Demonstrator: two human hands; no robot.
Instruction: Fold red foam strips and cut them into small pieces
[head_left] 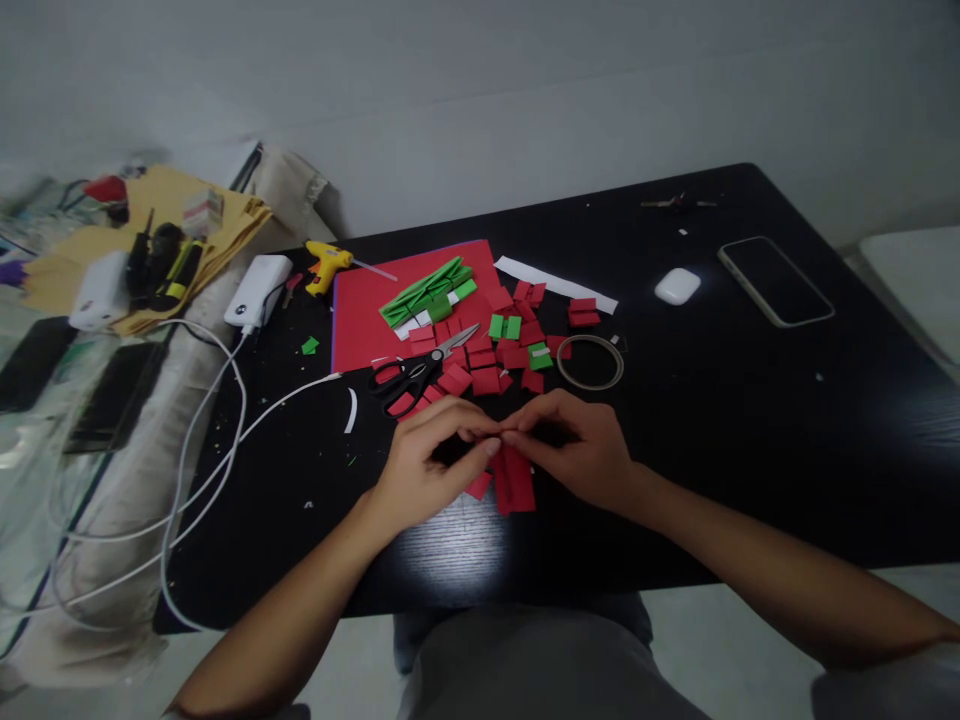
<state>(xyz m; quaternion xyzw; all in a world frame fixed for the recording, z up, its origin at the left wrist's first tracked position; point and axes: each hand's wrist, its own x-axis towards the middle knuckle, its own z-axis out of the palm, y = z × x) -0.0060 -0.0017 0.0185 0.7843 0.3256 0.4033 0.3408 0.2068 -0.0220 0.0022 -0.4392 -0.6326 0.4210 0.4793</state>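
Head view: a folded red paper strip (517,488) is located towards the near edge of the black bench (750,450), about midway along that edge. The left hand (431,465) and right hand (581,445) each have it in a fingertip grip at its far end, thumbs against forefingers with next to no gap, the near end unheld. Assessed as light, thin and pliable; likely to crease or tear under force rather than slip. Recommended hold: a fingertip pinch at the edges or along the fold. Beyond the hands, towards the far edge, lie small folded red paper pieces (486,381) and black-handled scissors (409,380). Containers: one white earbud case (678,287), nearer the far edge, lid down, contents not visible; yellow envelope-like paper (247,215) off the left edge, contents undetermined.
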